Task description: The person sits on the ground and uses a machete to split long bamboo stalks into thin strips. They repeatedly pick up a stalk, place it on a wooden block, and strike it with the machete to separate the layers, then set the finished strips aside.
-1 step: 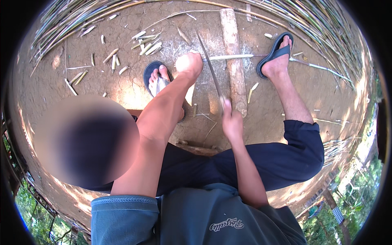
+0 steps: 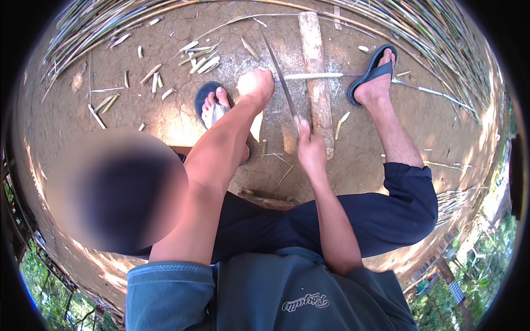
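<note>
My left hand (image 2: 255, 84) is closed in a fist around the end of a thin pale bamboo stick (image 2: 317, 75). The stick lies crosswise over a wooden log (image 2: 313, 49) on the dirt ground. My right hand (image 2: 310, 148) grips the handle of a long knife. Its blade (image 2: 280, 77) points away from me and slants across the stick just right of my left hand. I am seated low, with the log between my feet.
My feet wear dark flip-flops, the left (image 2: 212, 105) beside my left hand and the right (image 2: 375, 74) past the log. Several short bamboo offcuts (image 2: 201, 63) litter the dirt. Long bamboo stalks (image 2: 441, 49) are piled along the far edge.
</note>
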Available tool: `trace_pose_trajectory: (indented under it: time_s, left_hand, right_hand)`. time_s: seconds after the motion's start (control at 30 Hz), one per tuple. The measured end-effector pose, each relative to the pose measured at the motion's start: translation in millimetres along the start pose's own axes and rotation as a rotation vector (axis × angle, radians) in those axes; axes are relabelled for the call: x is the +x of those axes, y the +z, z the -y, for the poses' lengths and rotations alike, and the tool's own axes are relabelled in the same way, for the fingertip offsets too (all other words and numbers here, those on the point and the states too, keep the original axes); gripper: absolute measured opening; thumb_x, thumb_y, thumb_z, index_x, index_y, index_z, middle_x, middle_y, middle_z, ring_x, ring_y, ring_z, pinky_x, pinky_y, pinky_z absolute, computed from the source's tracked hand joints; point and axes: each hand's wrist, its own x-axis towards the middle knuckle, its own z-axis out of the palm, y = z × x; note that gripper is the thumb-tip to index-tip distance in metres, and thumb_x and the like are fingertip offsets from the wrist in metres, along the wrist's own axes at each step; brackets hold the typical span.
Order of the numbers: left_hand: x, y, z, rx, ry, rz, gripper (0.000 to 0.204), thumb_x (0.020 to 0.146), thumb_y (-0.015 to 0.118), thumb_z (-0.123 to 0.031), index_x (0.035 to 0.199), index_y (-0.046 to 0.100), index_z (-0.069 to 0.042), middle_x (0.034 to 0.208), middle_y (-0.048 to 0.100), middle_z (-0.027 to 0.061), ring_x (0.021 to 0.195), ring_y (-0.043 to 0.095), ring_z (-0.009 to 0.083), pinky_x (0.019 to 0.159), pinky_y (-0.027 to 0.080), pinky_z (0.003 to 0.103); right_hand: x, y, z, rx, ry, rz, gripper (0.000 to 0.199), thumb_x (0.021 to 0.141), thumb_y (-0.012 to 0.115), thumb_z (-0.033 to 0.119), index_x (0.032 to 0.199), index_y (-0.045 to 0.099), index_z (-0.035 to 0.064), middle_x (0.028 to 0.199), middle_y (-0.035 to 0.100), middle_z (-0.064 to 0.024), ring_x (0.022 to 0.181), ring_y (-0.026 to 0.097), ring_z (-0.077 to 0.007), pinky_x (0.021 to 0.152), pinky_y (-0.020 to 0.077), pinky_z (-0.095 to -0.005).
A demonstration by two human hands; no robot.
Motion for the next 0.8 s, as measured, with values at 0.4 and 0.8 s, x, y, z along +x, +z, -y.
trace_pose_trajectory:
  time_s: [0.4,0.8]
  left_hand:
    - [16,-1,-11,-0.023,-0.023,0.020,0.024,0.085,0.056,-0.015,0.100,0.071,-0.004,0.102,0.070,0.0185,0.096,0.069,0.0329,0.084,0.055,0.043]
    - [10,-12,16,-0.004,-0.114,0.022,0.028,0.083,0.057,-0.015,0.104,0.071,-0.003,0.103,0.070,0.0189,0.099,0.068,0.0327,0.084,0.055,0.044]
  right_hand:
    - [-28,-13,-14,0.034,0.013,-0.044,0.071,0.100,0.040,0.051,0.068,0.061,-0.0099,0.060,0.056,-0.0292,0.063,0.060,-0.0448,0.060,0.0439,-0.0492]
    - [-22,-8,-5,-0.012,0.042,0.087,0.066,0.099,0.043,0.048,0.077,0.065,-0.0107,0.075,0.063,-0.0305,0.076,0.063,-0.0491,0.071,0.0486,-0.0525]
